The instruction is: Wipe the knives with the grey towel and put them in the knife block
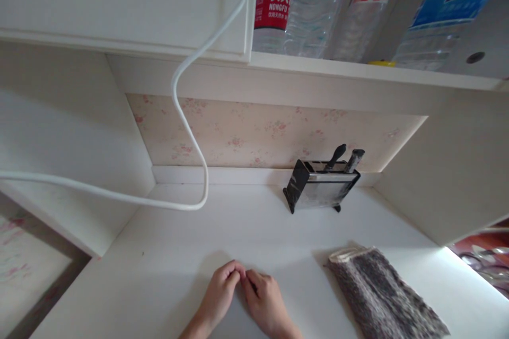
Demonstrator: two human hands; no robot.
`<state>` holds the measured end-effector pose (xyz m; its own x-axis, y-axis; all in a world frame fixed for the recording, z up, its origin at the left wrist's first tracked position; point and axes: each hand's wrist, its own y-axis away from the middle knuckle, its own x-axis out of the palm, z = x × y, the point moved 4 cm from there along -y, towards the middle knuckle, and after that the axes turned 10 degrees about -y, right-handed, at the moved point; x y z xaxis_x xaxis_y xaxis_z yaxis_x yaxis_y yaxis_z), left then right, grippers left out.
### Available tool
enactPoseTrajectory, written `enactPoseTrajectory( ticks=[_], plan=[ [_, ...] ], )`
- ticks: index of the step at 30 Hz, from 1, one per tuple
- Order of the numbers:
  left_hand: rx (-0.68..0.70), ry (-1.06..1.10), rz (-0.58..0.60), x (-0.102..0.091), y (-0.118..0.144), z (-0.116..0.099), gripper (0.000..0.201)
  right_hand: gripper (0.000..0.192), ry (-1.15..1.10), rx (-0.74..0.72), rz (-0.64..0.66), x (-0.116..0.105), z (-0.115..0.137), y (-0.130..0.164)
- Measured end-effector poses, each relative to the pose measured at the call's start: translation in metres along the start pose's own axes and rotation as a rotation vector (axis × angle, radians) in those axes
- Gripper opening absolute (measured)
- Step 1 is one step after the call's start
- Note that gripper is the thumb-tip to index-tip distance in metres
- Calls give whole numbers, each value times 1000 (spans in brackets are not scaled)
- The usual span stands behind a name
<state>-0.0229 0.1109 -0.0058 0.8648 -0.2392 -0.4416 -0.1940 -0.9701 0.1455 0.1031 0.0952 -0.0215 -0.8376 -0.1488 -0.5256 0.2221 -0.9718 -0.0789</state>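
My left hand (pixel 221 290) and my right hand (pixel 264 302) rest close together on the white desk top (pixel 167 270) near its front edge. Their fingertips meet in a pinch, fingers curled. Whatever lies between the fingertips is too small to make out. A clear bag of dark seeds (pixel 382 296) lies flat on the desk to the right of my right hand, apart from it.
A black knife holder (pixel 320 184) with two handles stands at the back against the floral wall panel. A white cable (pixel 186 116) loops down from above and runs left. Several water bottles (pixel 314 5) stand on the shelf overhead.
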Motion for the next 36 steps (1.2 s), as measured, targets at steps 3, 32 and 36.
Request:
enactPoseTrajectory(
  ticks=[3, 32, 36],
  plan=[
    [-2, -21, -6, 0, -1, 0, 21, 34, 9, 1, 2, -1, 1, 1],
    [-68, 5, -29, 1, -2, 7, 19, 35, -525, 117, -144, -128, 7, -27],
    [-83, 22, 2, 3, -1, 6, 19, 39, -414, 70, -872, -276, -22, -57]
  ],
)
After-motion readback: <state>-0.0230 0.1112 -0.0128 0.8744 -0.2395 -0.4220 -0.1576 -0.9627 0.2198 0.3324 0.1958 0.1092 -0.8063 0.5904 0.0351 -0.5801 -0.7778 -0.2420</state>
